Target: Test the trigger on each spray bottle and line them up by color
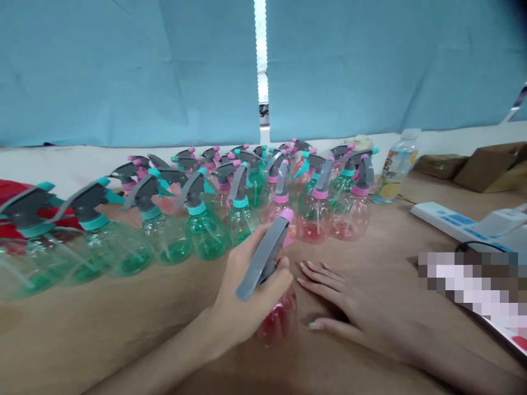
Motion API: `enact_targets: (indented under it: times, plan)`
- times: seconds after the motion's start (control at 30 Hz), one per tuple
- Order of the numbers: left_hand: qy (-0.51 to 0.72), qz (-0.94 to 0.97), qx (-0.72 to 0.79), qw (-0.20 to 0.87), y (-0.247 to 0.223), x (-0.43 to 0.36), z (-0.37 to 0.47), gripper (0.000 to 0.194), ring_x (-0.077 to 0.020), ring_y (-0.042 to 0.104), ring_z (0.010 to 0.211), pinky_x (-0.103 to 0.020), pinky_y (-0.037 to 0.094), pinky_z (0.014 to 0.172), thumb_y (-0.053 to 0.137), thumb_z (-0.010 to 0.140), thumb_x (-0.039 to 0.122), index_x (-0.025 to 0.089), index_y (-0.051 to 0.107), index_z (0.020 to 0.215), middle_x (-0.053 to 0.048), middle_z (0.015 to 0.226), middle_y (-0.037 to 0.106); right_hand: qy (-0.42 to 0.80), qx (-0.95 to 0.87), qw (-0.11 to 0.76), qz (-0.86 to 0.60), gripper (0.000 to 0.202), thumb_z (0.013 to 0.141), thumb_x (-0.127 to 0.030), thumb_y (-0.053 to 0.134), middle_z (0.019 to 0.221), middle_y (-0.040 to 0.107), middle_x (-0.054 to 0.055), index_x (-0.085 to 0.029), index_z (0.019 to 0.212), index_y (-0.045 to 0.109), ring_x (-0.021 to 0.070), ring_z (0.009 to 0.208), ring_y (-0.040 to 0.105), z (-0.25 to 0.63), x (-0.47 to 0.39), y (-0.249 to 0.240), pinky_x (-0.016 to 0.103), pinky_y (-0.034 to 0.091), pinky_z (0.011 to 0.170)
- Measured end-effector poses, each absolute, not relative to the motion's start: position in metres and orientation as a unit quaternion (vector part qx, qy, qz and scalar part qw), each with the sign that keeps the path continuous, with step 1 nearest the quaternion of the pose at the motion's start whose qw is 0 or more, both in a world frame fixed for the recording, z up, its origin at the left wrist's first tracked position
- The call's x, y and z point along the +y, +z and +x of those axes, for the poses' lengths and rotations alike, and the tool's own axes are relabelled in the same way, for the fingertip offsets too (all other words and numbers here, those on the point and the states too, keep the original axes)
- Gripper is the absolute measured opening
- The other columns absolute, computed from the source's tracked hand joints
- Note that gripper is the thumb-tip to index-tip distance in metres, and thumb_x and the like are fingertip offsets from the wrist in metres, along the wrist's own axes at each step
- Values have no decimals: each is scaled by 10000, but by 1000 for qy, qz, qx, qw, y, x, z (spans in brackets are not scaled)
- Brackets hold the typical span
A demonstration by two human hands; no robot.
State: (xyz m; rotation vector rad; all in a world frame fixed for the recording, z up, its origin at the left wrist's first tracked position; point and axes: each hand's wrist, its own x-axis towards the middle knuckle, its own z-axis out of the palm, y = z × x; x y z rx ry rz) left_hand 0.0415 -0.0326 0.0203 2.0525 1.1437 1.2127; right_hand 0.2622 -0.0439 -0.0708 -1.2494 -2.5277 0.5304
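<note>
My left hand (251, 285) is wrapped round the neck of a pink spray bottle (278, 318), just under its grey and pink trigger head. The bottle is upright, and its clear pink body shows below my fingers. To the right of it, my right hand (341, 302) lies flat with fingers stretched out on the wooden table (164, 334), apart from the bottle. Ahead of my hands stand rows of similar spray bottles. The nearest are a green spray bottle (206, 233) with a teal collar and a pink spray bottle (315, 222).
A drink bottle (393, 170) with a fruit label stands right of the rows. Farther right are a white power strip (448, 222) and a brown cardboard box (489, 167). A blurred, pixelated object lies at the right edge. Red material (16, 192) shows at left, and a blue curtain (123, 71) hangs behind.
</note>
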Motion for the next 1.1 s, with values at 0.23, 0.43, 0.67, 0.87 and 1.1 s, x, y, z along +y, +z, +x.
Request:
enact_targets:
  times: [0.23,0.43,0.67,0.87,1.1]
  plan:
    - [426,714,448,329,22,-33,48,412,-141,667,694,-233,541,622,519,698,155,257,541,1097,14,859,649,163,-879,146,-424,666,902,-562,523,1529,314,74,-227,1456,369,280,1404,298,264,-44,-75,515,280,1137]
    - [406,725,429,354,25,-33,45,439,-176,702,823,-278,578,712,528,680,138,253,603,1097,-20,974,709,160,-880,150,-421,666,902,-557,528,1529,317,78,-232,1459,362,283,1406,292,264,-44,-77,519,285,1132]
    - [415,736,406,347,29,-33,46,426,-136,614,643,-266,567,641,501,669,116,266,635,1045,1,941,690,163,-879,162,-417,660,897,-543,546,1520,342,66,-262,1462,352,287,1402,303,264,-44,-77,522,293,1129]
    - [417,733,402,356,29,-33,46,395,-139,546,586,-245,511,548,497,666,141,243,618,1027,21,737,610,160,-881,155,-418,649,906,-552,522,1517,343,80,-235,1454,375,289,1400,304,265,-43,-79,523,292,1127]
    - [408,727,396,385,32,-34,46,370,-131,493,560,-247,455,542,469,672,121,252,552,1008,48,706,536,162,-880,167,-414,640,909,-533,533,1520,338,77,-251,1458,363,288,1399,307,265,-43,-80,523,291,1128]
